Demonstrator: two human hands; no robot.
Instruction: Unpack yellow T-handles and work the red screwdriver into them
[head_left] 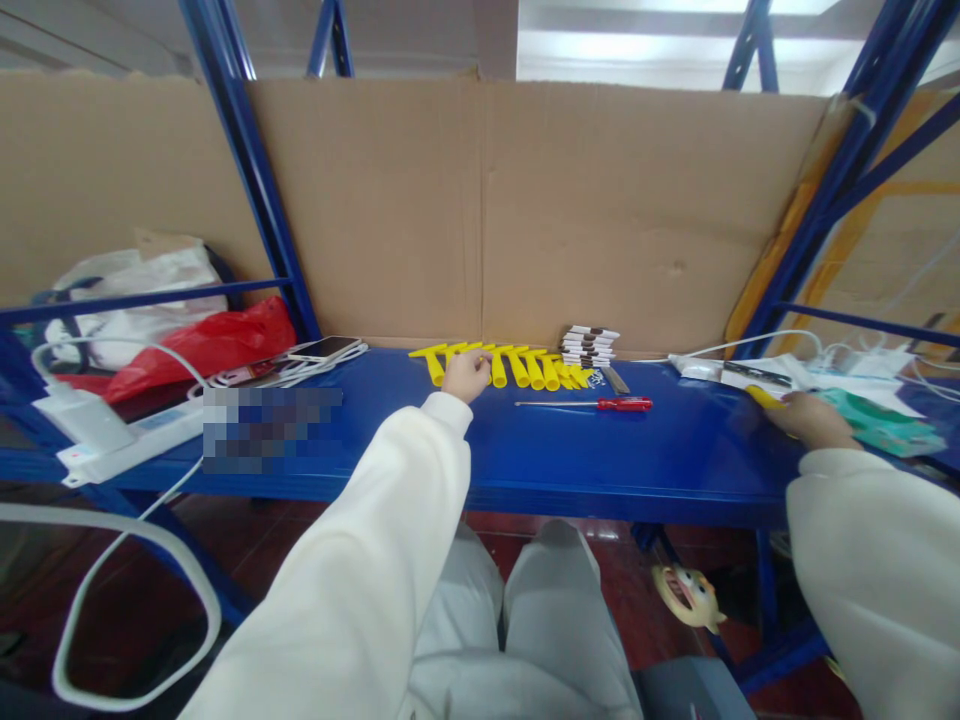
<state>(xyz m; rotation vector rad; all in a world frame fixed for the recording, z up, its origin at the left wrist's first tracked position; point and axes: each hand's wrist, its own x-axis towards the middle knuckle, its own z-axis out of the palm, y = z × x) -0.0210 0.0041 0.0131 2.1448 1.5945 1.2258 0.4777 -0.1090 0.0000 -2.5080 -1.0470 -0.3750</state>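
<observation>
A row of yellow T-shaped plastic handles (520, 368) lies along the back of the blue table. My left hand (466, 375) is over the left part of this row, fingers curled together at the handles. Whatever it may pinch is hidden. Far to the right, my right hand (814, 418) is closed on a yellow plastic piece (763, 398), of which only one end shows. Smaller yellow pieces (576, 377) lie at the row's right end, beside small silvery parts (596, 380). A red-handled screwdriver (624, 404) lies in front of them.
Small white-and-dark packs (589, 346) are stacked behind the handles. A green package (881, 422) and white cables lie at the right. On the left are a phone (328, 348), a power strip (142, 440) and a red bag (210, 350). Cardboard (585, 200) walls the back.
</observation>
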